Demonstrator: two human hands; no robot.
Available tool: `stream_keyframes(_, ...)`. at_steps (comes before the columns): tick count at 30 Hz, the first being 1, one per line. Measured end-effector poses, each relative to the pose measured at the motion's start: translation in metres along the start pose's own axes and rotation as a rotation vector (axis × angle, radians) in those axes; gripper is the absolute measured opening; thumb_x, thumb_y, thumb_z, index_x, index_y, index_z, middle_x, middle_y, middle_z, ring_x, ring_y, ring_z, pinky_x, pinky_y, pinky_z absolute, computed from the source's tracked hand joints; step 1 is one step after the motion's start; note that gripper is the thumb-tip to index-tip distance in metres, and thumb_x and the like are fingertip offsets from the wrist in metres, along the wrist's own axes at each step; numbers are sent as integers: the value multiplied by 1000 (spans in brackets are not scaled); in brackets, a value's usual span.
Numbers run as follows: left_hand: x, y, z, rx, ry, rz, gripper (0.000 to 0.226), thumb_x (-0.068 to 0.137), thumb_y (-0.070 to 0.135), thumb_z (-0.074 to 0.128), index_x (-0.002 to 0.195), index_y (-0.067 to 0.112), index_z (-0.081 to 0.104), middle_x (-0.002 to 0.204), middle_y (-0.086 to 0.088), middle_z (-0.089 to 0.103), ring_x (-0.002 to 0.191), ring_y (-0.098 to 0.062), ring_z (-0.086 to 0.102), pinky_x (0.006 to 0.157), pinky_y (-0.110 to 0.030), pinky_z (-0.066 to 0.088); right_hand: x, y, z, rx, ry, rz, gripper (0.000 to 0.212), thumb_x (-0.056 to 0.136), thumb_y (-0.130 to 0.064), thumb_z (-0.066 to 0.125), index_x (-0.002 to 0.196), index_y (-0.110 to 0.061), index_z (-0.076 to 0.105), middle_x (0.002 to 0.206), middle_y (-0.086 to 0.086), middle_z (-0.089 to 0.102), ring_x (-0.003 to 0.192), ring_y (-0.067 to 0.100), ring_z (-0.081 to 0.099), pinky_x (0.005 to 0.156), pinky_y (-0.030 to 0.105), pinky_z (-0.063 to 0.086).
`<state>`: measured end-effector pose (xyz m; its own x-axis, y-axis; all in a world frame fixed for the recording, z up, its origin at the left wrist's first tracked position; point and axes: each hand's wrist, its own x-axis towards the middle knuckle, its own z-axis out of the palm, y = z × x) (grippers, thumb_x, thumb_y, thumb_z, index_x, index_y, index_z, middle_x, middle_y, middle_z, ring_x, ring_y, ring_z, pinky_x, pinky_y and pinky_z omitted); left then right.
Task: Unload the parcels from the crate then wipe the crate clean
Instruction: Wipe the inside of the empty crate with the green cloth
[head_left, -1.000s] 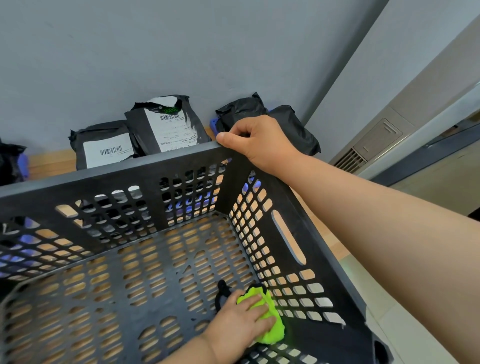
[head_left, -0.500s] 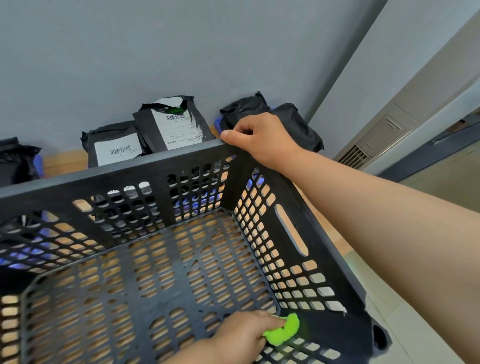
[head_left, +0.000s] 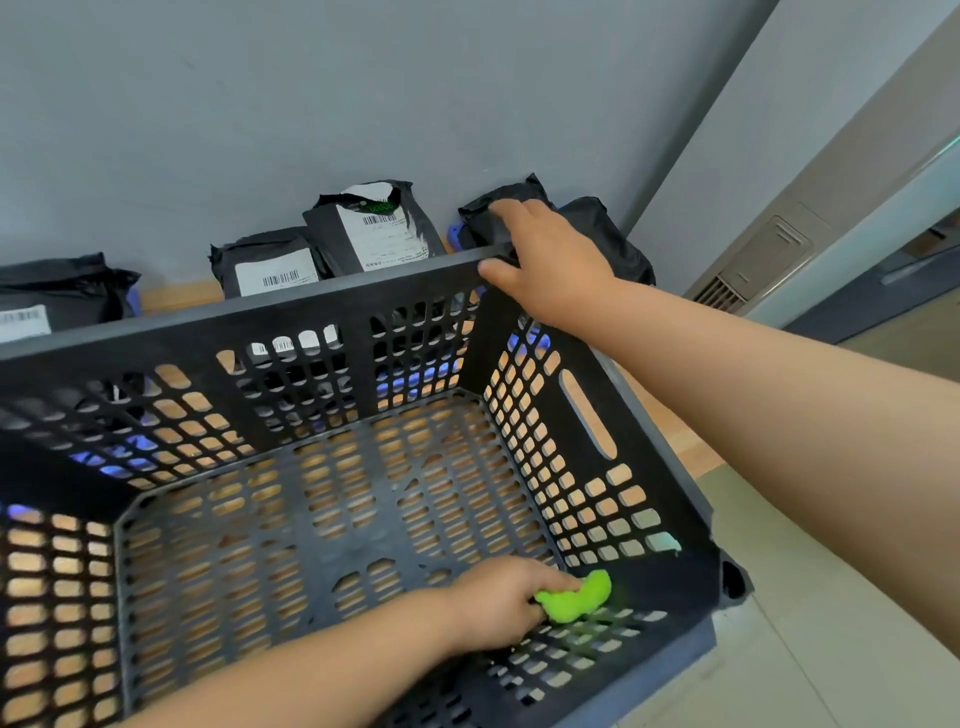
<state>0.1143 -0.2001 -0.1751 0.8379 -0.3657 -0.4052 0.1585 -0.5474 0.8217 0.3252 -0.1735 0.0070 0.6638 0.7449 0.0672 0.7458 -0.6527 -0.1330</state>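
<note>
A black perforated plastic crate (head_left: 260, 314) fills the view, with nothing inside but my left hand (head_left: 493, 605). That hand is shut on a bright green cloth (head_left: 576, 603), pressed against the crate's floor at the near right corner. My right hand (head_left: 550, 265) sits on the far right corner of the rim, thumb on the inner edge and fingers spread over the outside. Several black parcels with white barcode labels lean on the wall behind the crate: one tall (head_left: 379, 228), one lower (head_left: 270, 267), one at the far left (head_left: 52, 296).
Another black parcel (head_left: 613, 234) lies behind my right hand, in the wall corner. The parcels rest on a wooden surface (head_left: 176, 293). To the right are pale floor tiles (head_left: 779, 587) and a vent grille (head_left: 719, 296) low on the wall.
My left hand has slid the green cloth along the crate floor into the near right corner. My right hand's fingers have lifted and spread over the far corner.
</note>
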Motion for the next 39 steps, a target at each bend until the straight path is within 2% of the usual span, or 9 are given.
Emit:
stream_keyframes(12, -8, 23, -11, -448, -141, -168, 50, 92, 50, 49, 140, 39, 39, 149, 8, 34, 136, -15, 32, 115, -33, 21, -133, 7, -13, -47, -147, 65, 72, 95, -29, 54, 152, -21, 11, 160, -2, -1, 144, 18, 17, 111, 29, 27)
stream_keyframes(19, -1, 33, 2, -418, -8, -266, 45, 90, 34, 60, 133, 35, 49, 138, 4, 47, 120, -16, 50, 106, -28, 38, -160, 14, -2, -37, -222, 120, 85, 86, 6, 50, 152, -27, 7, 159, -7, -11, 108, 27, 57, 80, 39, 53)
stream_keyframes(23, -12, 55, -7, -353, 85, -179, 36, 93, 24, 57, 128, 28, 55, 130, 0, 54, 115, -16, 53, 103, -28, 41, -160, 16, 6, -6, -183, 123, 81, 86, 9, 46, 152, -25, 13, 159, -6, -11, 104, 24, 57, 66, 32, 46)
stream_keyframes(31, -62, 131, -42, -161, 115, 59, 36, 95, 10, 51, 131, 16, 54, 88, 26, 56, 69, 19, 54, 61, 4, 33, -161, 18, 7, 104, -162, 124, 79, 85, 12, 46, 151, -21, 18, 160, -4, -7, 133, 27, 39, 90, 42, 49)
stream_keyframes(34, -74, 146, -45, -191, 95, 100, 37, 98, 9, 46, 134, 15, 49, 98, 27, 58, 63, 20, 53, 55, 5, 32, -160, 20, 10, 146, -151, 135, 79, 84, 14, 46, 150, -21, 21, 160, -6, -5, 131, 29, 41, 94, 44, 47)
stream_keyframes(35, -75, 146, -44, -200, 88, 96, 37, 99, 12, 45, 135, 16, 49, 105, 32, 35, 65, 21, 52, 60, 6, 33, -160, 20, 11, 159, -145, 139, 79, 84, 14, 46, 150, -21, 22, 160, -6, -3, 132, 29, 40, 96, 43, 46)
stream_keyframes(36, -77, 145, -41, -221, 88, 86, 37, 100, 16, 44, 137, 18, 48, 89, 32, 52, 75, 22, 52, 68, 6, 33, -160, 20, 11, 170, -138, 142, 78, 84, 14, 45, 150, -21, 23, 160, -6, -2, 133, 29, 39, 98, 43, 45)
stream_keyframes(37, -77, 142, -38, -232, 91, 78, 39, 100, 19, 44, 138, 19, 46, 124, 23, 55, 90, 22, 48, 77, 8, 30, -161, 20, 10, 178, -136, 143, 77, 84, 14, 45, 150, -20, 24, 160, -7, -2, 134, 28, 38, 98, 42, 45)
stream_keyframes(39, -78, 136, -32, -228, 87, 79, 41, 100, 22, 43, 141, 24, 41, 129, 24, 42, 109, 18, 38, 86, 10, 23, -162, 19, 9, 184, -132, 148, 76, 85, 13, 45, 150, -21, 25, 160, -8, -2, 133, 28, 38, 97, 41, 46)
